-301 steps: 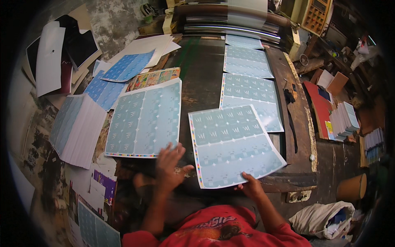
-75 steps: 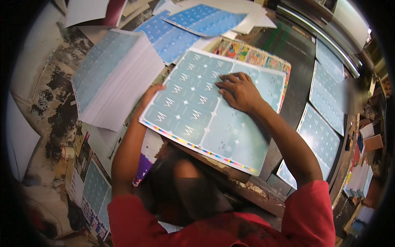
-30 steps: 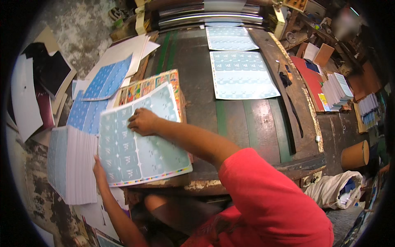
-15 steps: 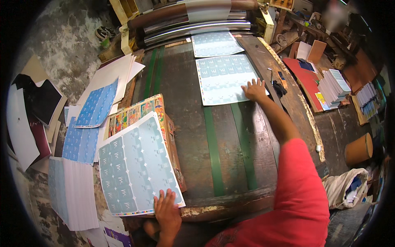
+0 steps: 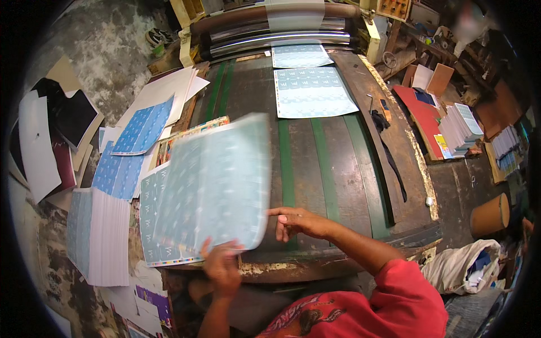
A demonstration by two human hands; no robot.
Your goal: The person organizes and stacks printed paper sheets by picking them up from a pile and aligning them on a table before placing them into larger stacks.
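At six o'clock, my left hand pinches the blurred pale-blue printed sheet by its lower edge; my right hand hovers open-fingered beside it.

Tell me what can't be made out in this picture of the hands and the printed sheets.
- The raised sheet, head view: motion blur smears its pattern.
- The stack under it: mostly covered by that sheet.
- Left hand: its fingertips go behind the sheet's lower edge, so the grip is unclear.
- Right hand: whether it touches the sheet's edge can't be told.
- The far sheet by the rollers: print too small.
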